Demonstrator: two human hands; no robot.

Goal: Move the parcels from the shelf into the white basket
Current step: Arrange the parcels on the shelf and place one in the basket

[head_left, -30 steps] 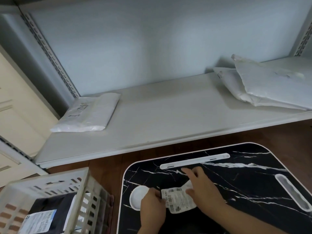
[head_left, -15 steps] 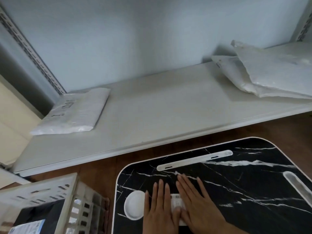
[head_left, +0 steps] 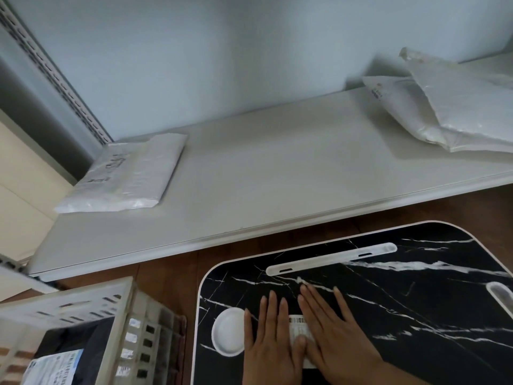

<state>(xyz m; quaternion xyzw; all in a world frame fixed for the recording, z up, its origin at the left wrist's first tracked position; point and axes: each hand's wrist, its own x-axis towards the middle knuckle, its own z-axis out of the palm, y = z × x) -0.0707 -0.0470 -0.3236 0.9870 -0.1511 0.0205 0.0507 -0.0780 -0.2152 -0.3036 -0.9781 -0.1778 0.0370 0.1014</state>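
A white plastic parcel [head_left: 125,176] lies at the left end of the pale shelf [head_left: 277,173]. Two larger white parcels [head_left: 455,107] overlap at the shelf's right end. The white basket [head_left: 91,304] stands at the lower left with a dark parcel bearing a label [head_left: 55,368] inside. My left hand [head_left: 270,343] and my right hand [head_left: 336,334] lie flat, fingers straight, side by side on a small barcode label [head_left: 299,326] that rests on the black marbled tray table [head_left: 416,315].
The tray table has a white round cup recess [head_left: 228,332] beside my left hand and a long white slot [head_left: 330,258] at its far edge. Brown wooden floor [head_left: 172,270] shows between shelf, basket and table. A slotted shelf upright [head_left: 50,68] runs up the left.
Both hands went from pinching the curled label to pressing it flat with straight fingers. The view has shifted slightly, the hands holding still since half a second ago.
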